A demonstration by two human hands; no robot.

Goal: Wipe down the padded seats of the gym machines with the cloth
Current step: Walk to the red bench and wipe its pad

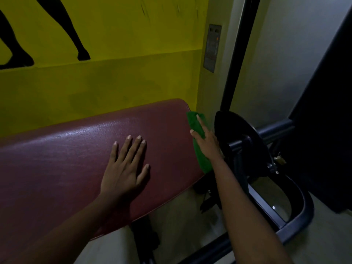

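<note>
A dark red padded seat (72,161) stretches across the lower left of the head view, in front of a yellow wall. My left hand (125,166) lies flat on its top with the fingers straight and spread. A green cloth (201,159) hangs against the pad's right end. My right hand (205,139) presses the cloth against that end, with its fingers straight and pointing up. Part of the cloth is hidden under the hand.
A black weight plate (238,138) on the dark machine frame (274,212) sits just right of my right hand. A black upright post (238,54) rises behind it. A dark panel (327,121) fills the far right. Pale floor (181,221) shows below the pad.
</note>
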